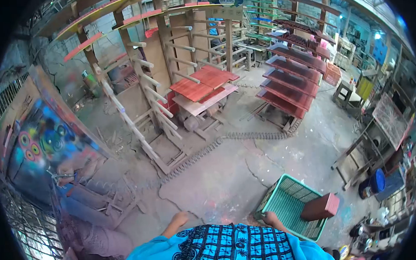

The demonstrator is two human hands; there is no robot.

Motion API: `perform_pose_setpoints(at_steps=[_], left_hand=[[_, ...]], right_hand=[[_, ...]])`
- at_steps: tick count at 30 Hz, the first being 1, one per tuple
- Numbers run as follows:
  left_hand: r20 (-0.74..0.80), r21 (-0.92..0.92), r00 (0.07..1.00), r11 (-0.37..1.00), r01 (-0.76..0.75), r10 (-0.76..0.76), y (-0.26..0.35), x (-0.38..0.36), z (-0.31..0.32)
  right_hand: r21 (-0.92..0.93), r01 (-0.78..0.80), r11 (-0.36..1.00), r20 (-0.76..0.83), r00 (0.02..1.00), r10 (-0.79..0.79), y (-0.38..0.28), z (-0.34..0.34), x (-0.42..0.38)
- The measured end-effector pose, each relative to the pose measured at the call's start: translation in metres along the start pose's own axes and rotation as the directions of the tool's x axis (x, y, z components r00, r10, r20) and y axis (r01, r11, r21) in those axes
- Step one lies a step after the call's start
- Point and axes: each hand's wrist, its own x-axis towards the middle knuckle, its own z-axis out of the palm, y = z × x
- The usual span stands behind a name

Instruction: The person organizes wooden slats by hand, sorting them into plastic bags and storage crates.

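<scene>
At near centre in the head view, a blue, black-patterned shirt (236,245) is covering the wearer's torso. Left grip (179,219): hanging over the floor (214,176), its contents impossible to tell. Near right: one green crate (282,203), sitting on the floor. Right grip (270,218): lying at the crate's left edge; whether it is closing on the rim cannot be told. One reddish-brown stack (319,209): resting at the crate's right side. Far centre: red panels (201,84), lying flat.
</scene>
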Motion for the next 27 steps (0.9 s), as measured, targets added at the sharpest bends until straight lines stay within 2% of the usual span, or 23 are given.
perform_pose_setpoints(at_steps=[1, 2, 3, 5, 6, 7, 9, 12, 13, 16, 17, 18, 19, 20, 21, 22, 23, 24, 25, 26, 27], left_hand=[[0.27, 0.394, 0.959, 0.9, -0.187, 0.081, -0.052, 0.024, 0.019], [0.299, 0.333, 0.949, 0.943, -0.003, -0.103, -0.062, 0.016, 0.014], [0.312, 0.303, 0.928, 0.947, 0.106, -0.204, -0.075, 0.017, 0.012], [0.279, 0.235, 0.912, 0.942, 0.238, -0.3, -0.085, 0.027, 0.007], [0.266, 0.205, 0.907, 0.939, 0.277, -0.326, -0.086, 0.039, 0.004], [0.259, 0.177, 0.898, 0.932, 0.317, -0.355, -0.087, 0.054, 0.003], [0.247, 0.13, 0.892, 0.925, 0.357, -0.379, -0.083, 0.096, 0.001], [0.217, 0.062, 0.905, 0.93, 0.362, -0.366, -0.075, 0.181, -0.009], [0.201, 0.04, 0.912, 0.933, 0.357, -0.358, -0.071, 0.215, -0.015], [0.124, 0.011, 0.95, 0.958, 0.286, -0.285, -0.051, 0.326, -0.049], [-0.013, 0.04, 0.989, 0.988, 0.147, -0.147, -0.053, 0.371, -0.056], [-0.226, 0.193, 0.969, 0.98, -0.05, 0.094, -0.059, 0.419, -0.057], [-0.484, 0.356, 0.813, 0.922, -0.153, 0.323, -0.055, 0.46, -0.072], [-0.26, 0.369, 0.93, 0.917, -0.152, 0.259, -0.058, 0.491, -0.1], [-0.032, -0.335, 0.988, 0.932, 0.134, -0.154, 0.006, 0.486, -0.15], [-0.051, -0.411, 0.946, 0.87, 0.272, -0.319, 0.104, 0.465, -0.233], [-0.227, -0.307, 0.973, 0.951, -0.046, -0.026, 0.084, 0.505, -0.233], [-0.191, -0.518, 0.979, 0.855, -0.034, -0.077, 0.091, 0.52, -0.246], [-0.148, -0.702, 0.981, 0.712, -0.015, -0.125, 0.105, 0.54, -0.263], [-0.111, -0.818, 0.984, 0.575, -0.012, -0.138, 0.141, 0.533, -0.299], [-0.05, -0.851, 0.969, 0.518, 0.086, -0.243, 0.147, 0.55, -0.309]], right_hand=[[0.06, -0.002, 0.998, -0.084, 0.996, 0.007, -0.002, -0.018, 0.034], [0.084, 0.085, 0.993, -0.176, 0.982, -0.069, -0.019, -0.052, 0.052], [0.125, 0.138, 0.983, -0.262, 0.96, -0.101, -0.035, -0.077, 0.072], [0.254, 0.127, 0.959, -0.201, 0.977, -0.077, -0.049, -0.107, 0.123], [0.319, 0.119, 0.94, -0.17, 0.983, -0.067, -0.057, -0.121, 0.149], [0.299, 0.108, 0.948, -0.125, 0.989, -0.073, -0.072, -0.137, 0.167], [0.418, 0.072, 0.905, -0.016, 0.997, -0.072, -0.091, -0.15, 0.208], [0.579, 0.041, 0.815, 0.122, 0.983, -0.136, -0.11, -0.159, 0.287], [0.582, 0.005, 0.813, 0.187, 0.972, -0.14, -0.117, -0.165, 0.309], [0.379, 0.112, 0.918, 0.15, 0.972, -0.181, -0.122, -0.187, 0.371], [0.274, 0.141, 0.951, 0.127, 0.975, -0.182, -0.119, -0.198, 0.395], [0.169, 0.16, 0.973, 0.111, 0.977, -0.18, -0.116, -0.207, 0.42], [0.069, 0.166, 0.984, 0.107, 0.979, -0.173, -0.109, -0.21, 0.439], [0.065, 0.168, 0.984, 0.1, 0.98, -0.174, -0.098, -0.216, 0.465], [0.082, 0.127, 0.988, 0.035, 0.991, -0.131, -0.107, -0.241, 0.469], [0.143, 0.142, 0.98, -0.048, 0.99, -0.136, -0.1, -0.25, 0.486], [0.184, 0.153, 0.971, -0.104, 0.985, -0.136, -0.099, -0.266, 0.498], [0.336, 0.113, 0.935, -0.151, 0.986, -0.065, -0.094, -0.272, 0.512], [0.303, 0.099, 0.948, -0.187, 0.981, -0.042, -0.08, -0.27, 0.536], [0.444, 0.102, 0.89, -0.202, 0.979, -0.011, -0.051, -0.25, 0.572], [0.504, 0.039, 0.863, -0.138, 0.99, 0.036, -0.054, -0.265, 0.579]])
